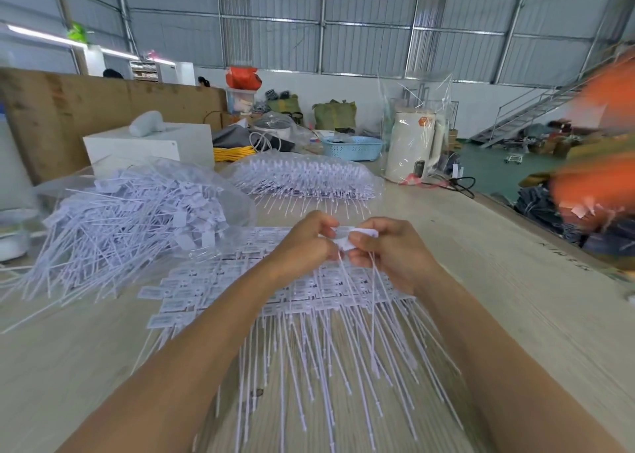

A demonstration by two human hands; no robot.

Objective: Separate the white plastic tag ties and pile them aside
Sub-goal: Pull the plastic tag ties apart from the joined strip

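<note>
Joined sheets of tag ties (pixel 309 301) are lying nearest on the table (pixel 498 281), tails fanning toward the person. Above them the left hand (pixel 302 243) and right hand (pixel 385 250) are both pinching a small white cluster of ties (pixel 347 238). A loose pile (pixel 120 226) is sitting left; a bagged bundle (pixel 302 174) and a white appliance (pixel 412 143) are standing beyond.

Warehouse hall, corrugated metal walls (pixel 360 6) on steel framing.
Pale wooden table (pixel 498 281) in the near ground; brown board partition (pixel 103 109) far left; metal staircase (pixel 536 109) far right over green floor (pixel 498 171); tube light (pixel 44 37) upper left.
</note>
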